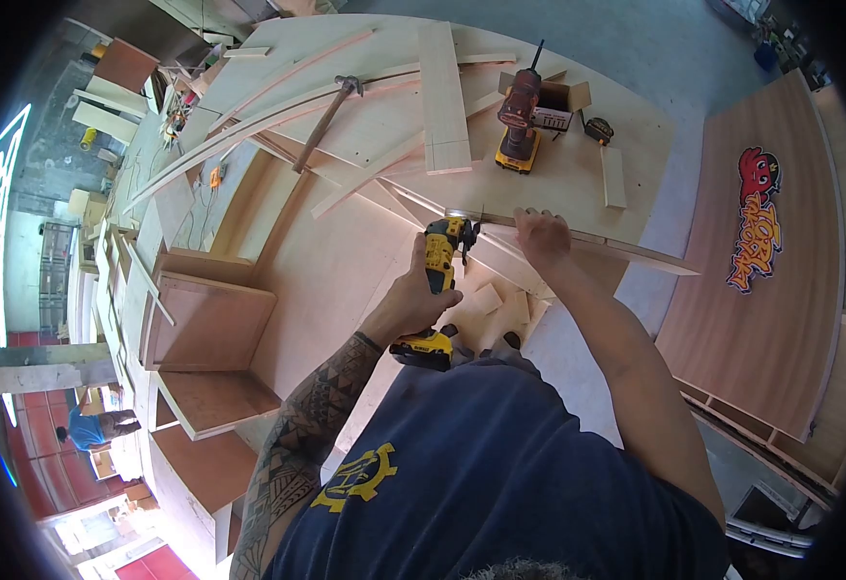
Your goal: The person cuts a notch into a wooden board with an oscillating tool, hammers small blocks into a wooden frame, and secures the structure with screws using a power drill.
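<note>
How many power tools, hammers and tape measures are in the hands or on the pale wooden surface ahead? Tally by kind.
Power tools: 2 (yellow tool in the left hand, upright drill)
Hammer: 1
Tape measure: 1
Total: 4

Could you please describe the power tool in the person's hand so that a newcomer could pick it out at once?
Start at the big pale worktable, then follow the tattooed arm to the left hand. The power tool is held there; unlike the reddish-brown drill standing on the worktable, its upper body is mostly yellow.
</note>
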The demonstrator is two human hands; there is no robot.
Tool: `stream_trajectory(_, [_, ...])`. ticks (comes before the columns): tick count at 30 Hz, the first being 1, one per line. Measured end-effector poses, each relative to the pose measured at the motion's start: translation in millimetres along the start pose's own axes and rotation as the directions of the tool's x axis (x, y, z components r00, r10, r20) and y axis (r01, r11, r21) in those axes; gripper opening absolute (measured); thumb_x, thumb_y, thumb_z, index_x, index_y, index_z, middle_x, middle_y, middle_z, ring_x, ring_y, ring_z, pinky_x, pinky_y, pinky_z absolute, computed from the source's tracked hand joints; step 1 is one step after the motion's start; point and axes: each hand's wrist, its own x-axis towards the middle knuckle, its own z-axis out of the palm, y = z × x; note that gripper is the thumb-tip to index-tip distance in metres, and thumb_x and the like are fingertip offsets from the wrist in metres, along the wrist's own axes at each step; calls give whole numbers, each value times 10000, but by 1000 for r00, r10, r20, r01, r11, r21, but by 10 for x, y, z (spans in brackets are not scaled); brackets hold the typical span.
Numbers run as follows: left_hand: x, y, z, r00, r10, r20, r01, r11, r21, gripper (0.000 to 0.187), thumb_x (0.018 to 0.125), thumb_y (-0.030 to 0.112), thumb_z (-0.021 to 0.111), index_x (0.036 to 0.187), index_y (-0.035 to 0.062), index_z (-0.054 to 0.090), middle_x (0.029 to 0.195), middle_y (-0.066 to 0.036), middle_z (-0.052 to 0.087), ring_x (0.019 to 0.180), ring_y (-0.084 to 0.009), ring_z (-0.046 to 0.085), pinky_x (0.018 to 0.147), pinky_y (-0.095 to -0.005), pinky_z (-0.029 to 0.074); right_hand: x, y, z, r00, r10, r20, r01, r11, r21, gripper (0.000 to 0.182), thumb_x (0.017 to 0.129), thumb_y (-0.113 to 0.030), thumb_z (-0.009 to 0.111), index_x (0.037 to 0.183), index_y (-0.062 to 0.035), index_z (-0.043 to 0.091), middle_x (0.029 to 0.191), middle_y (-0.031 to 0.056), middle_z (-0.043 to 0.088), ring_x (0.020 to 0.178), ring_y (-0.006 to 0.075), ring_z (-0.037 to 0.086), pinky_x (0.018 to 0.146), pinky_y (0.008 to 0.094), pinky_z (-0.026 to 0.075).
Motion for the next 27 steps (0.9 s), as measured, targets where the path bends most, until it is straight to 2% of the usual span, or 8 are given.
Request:
stream_trajectory(6, [-33,-63,47,999,37,-19,-38,998,-41,1197,911,318,778,1698,23,-73,1087,-229,730,790,-304,764,726,-412,632,37,30,13,1000,1,-14,-1,1000,-9,130,922,-152,722,1050,-150,700,1026,76,774,1007,276,766,857,449,620])
stream_trajectory(8, [-151,-47,31,999,43,-20,-44,998,-55,1193,911,304,782,1697,19,-69,1076,-217,736,778,-287,763,709,-395,632,44,36,54,1000,-2,7,2,1000,-22,363,849,-297,867,1102,-136,663,1053,71,763,1015,283,755,845,443,613])
stream_trajectory(15, [-182,-133,76,999,41,8,-41,996,-74,1190,906,286,782,1693,4,-64,1047,-209,737,739,-262,756,673,-368,628,52,36,90,999,1,33,0,999,-45,371,857,-297,860,1130,-137,666,1060,77,763,1025,285,753,851,451,614])
stream_trajectory(17, [-169,-93,72,998,-32,45,35,998,-58,1236,879,357,784,1689,-13,-72,1163,-311,729,1012,-429,767,903,-463,618,39,38,64,1000,-4,16,4,1000,-22,373,858,-296,859,1136,-138,666,1058,81,764,1022,286,753,849,449,615])
stream_trajectory(20, [-165,-81,89,999,-23,39,25,999,-40,1242,881,365,783,1687,-17,-80,1158,-316,728,1006,-434,768,899,-472,616,30,26,25,1000,-1,25,1,1000,-11,150,954,-169,674,1101,-161,700,1060,71,770,1023,276,759,854,458,609])
stream_trajectory(24, [-91,-185,170,1000,-2,31,3,999,-42,1249,879,364,787,1686,-20,-85,1153,-320,728,1001,-434,769,888,-472,618,21,37,41,1000,-1,10,1,1000,8,166,954,-159,668,1117,-162,699,1060,68,770,1019,279,758,857,456,609])
stream_trajectory(26, [-54,-215,199,999,26,-20,-27,998,-50,1200,898,272,794,1691,-7,-62,1075,-200,731,748,-255,756,642,-369,631,40,51,36,999,-15,38,14,1000,21,178,949,-150,670,1124,-159,702,1067,75,772,1027,279,759,865,457,610])
stream_trajectory(27, [-48,-192,190,999,29,-14,-29,999,-43,1200,898,272,794,1691,-7,-62,1075,-200,731,748,-255,756,642,-369,631,45,55,31,999,-6,38,5,1000,24,178,949,-150,670,1124,-159,702,1067,75,772,1027,279,759,865,457,610])
